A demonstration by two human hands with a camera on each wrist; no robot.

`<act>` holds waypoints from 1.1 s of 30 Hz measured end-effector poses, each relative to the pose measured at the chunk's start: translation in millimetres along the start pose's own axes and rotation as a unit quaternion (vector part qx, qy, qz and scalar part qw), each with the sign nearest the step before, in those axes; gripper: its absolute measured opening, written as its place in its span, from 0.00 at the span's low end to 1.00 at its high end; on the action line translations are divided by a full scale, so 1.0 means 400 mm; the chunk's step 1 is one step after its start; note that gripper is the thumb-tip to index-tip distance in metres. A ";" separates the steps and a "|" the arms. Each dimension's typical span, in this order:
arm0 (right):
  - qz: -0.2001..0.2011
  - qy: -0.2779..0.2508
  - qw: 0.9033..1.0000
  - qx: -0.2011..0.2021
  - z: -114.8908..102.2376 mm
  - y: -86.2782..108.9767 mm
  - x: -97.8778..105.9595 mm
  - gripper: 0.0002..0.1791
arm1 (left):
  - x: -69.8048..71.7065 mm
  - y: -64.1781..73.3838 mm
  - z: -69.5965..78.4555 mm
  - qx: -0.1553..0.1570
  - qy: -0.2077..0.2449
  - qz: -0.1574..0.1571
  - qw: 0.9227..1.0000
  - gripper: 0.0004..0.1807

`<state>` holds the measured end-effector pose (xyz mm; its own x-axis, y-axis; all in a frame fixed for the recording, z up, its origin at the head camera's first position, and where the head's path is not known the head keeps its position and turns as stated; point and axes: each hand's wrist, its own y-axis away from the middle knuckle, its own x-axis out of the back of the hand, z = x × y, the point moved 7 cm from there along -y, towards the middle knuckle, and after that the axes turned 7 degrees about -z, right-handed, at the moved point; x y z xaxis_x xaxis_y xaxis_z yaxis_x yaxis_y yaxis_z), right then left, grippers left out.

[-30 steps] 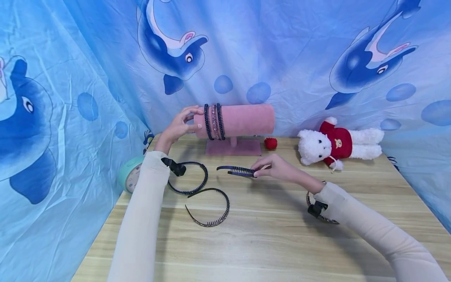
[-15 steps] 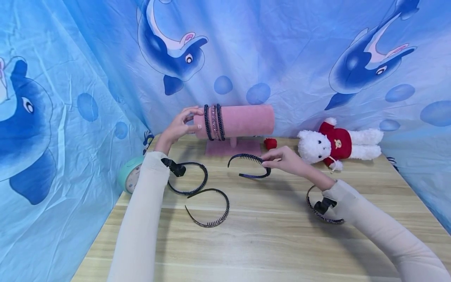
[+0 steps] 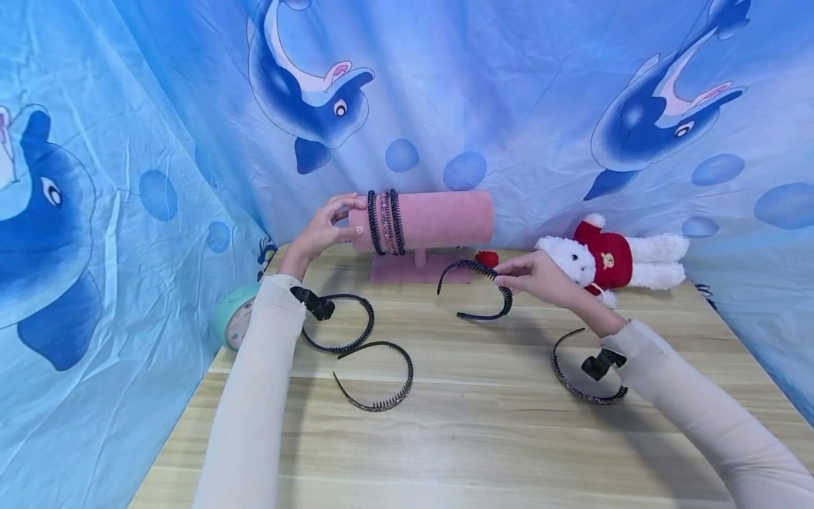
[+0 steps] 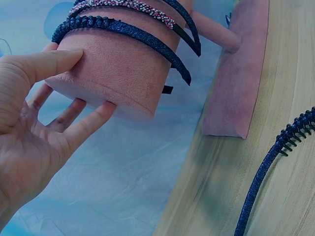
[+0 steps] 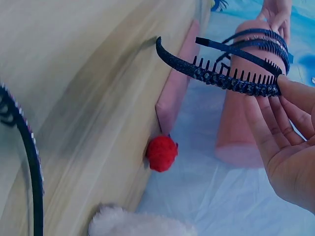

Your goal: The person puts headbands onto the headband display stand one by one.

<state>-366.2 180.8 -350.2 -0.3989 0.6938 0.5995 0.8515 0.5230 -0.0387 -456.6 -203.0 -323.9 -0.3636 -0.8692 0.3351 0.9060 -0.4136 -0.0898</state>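
My left hand (image 3: 322, 230) holds the left end of a pink padded headband stand (image 3: 448, 218), thumb on its side and fingertips at its end face. Close beside those fingers, three headbands circle the roll: a dark blue one (image 4: 133, 32), a pink glittery one (image 4: 142, 8) and another dark blue one (image 3: 397, 223). In my right hand (image 3: 540, 277) a dark blue toothed headband (image 5: 216, 78) is pinched between thumb and fingers. It is held up above the table, in front of the stand's right part, its open ends pointing left.
On the wooden table (image 3: 445, 431) lie a blue headband (image 3: 371, 322), a dark glittery one (image 3: 411, 367) and another (image 3: 562, 378) below my right wrist. A mint clock (image 3: 238, 311), a red ball (image 3: 487, 259) and a white teddy bear (image 3: 613, 261) stand around.
My right hand has moved right, away from the stand's middle, and turned the headband so its curve shows more openly. The left hand keeps its place on the stand.
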 end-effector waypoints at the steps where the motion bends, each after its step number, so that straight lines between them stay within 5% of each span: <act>1: 0.004 0.004 1.000 -0.002 -0.001 0.002 0.007 0.15 | 0.000 0.000 0.000 0.000 0.000 0.000 1.000 0.28; 18: 0.069 0.082 0.994 -0.028 -0.011 0.043 0.140 0.15 | 0.002 -0.005 -0.007 0.007 0.002 -0.002 1.000 0.28; 33: 0.097 0.083 0.988 -0.082 -0.022 0.052 0.225 0.21 | -0.002 0.005 0.009 0.007 0.012 -0.004 1.000 0.29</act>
<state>-381.3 249.7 -289.9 -0.1726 0.6757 0.7167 0.9559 0.2905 -0.0436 -453.7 -202.1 -321.1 -0.3764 -0.8717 0.3137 0.9056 -0.4176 -0.0739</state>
